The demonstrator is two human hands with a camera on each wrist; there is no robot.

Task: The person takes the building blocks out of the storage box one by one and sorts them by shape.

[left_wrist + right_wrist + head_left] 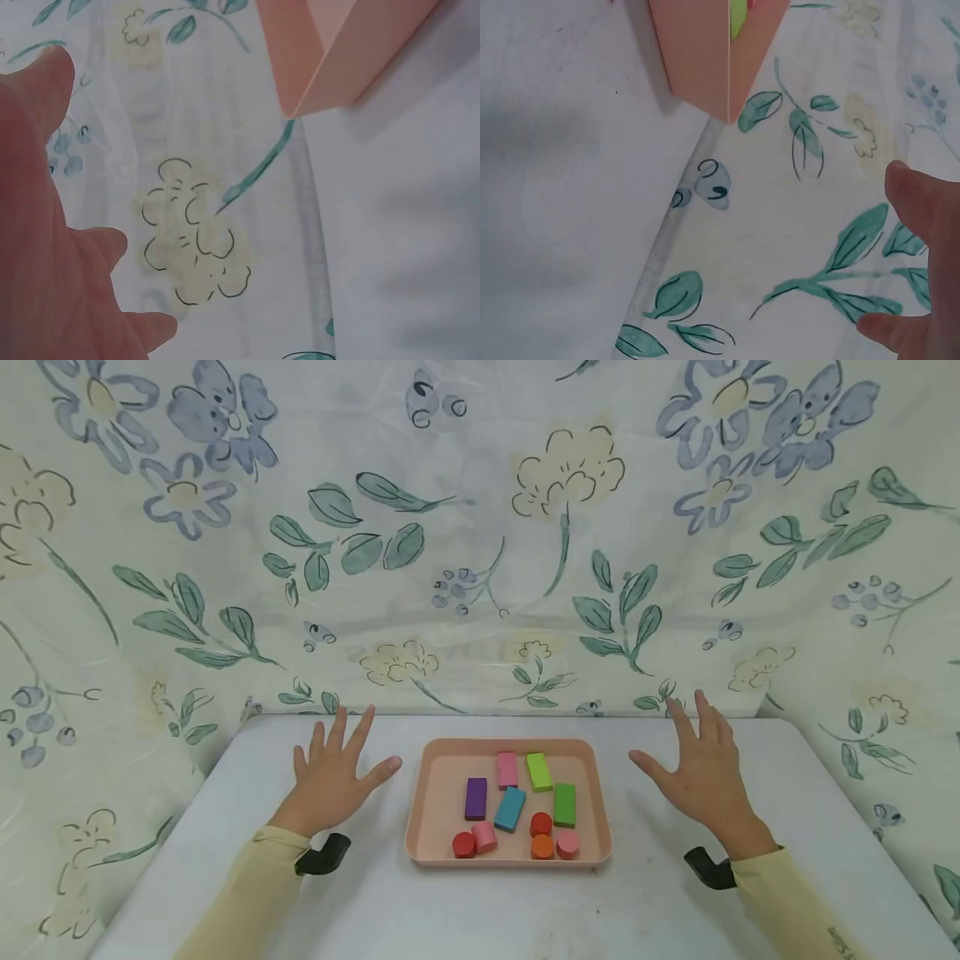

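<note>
A shallow pink tray [510, 862] lies on the table between my two hands. In it are flat rectangular blocks: a purple block [476, 799], a blue block [510, 810], a pink block [507, 771], a lime block [538, 772] and a green block [565, 806]. Along its near side sit several round blocks, among them an orange cylinder [542, 847] and a red cylinder [464, 845]. My left hand [330, 781] is spread out left of the tray, holding nothing. To the right, my right hand [701, 768] also has its fingers spread, apart from the tray.
The white table [480, 914] reaches back to a flowered cloth [480, 610] that hangs behind it and at both sides. Black straps [322, 854] sit at the wrists, over light yellow sleeves.
</note>
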